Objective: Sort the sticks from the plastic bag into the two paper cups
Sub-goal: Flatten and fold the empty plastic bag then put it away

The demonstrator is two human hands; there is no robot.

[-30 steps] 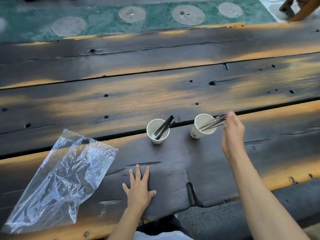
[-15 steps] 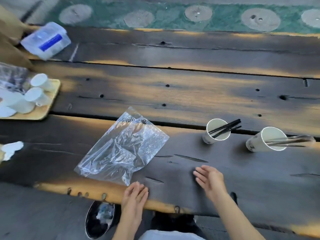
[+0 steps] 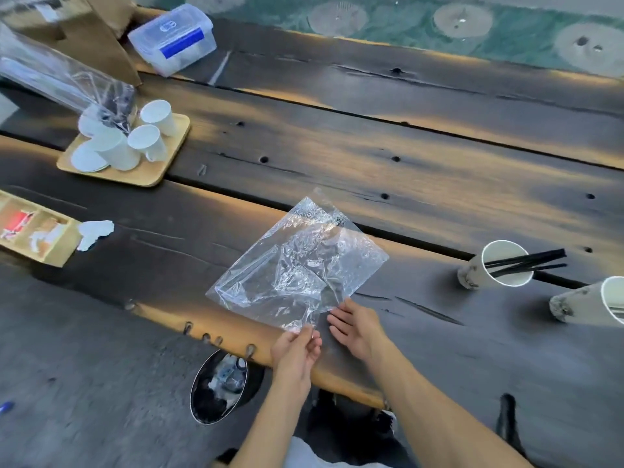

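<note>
The plastic bag [image 3: 297,265] is seen lying flat and crumpled on the dark wooden desk [image 3: 371,146], near its front edge; no sticks can be made out inside it, so it is judged to be emptied. Its near corner is pinched between thumb and fingers of the left hand [image 3: 295,349]; the right hand [image 3: 358,327] is held just beside that corner with fingers relaxed and straight, and whether the film is touched by it cannot be told. Well apart to the right, a paper cup [image 3: 496,265] is found with black sticks [image 3: 530,261] leaning out of its mouth; a second paper cup [image 3: 594,304] is cut by the frame edge, and its contents are largely hidden, only a faint trace being visible at the rim. The sorting is therefore judged to be finished or very nearly so; what may be left is a check of the bag and its removal. Spare white cups [image 3: 135,143] are stacked on a wooden tray [image 3: 145,173] at the far left; a clear lidded box [image 3: 174,38] is set behind them.
</note>
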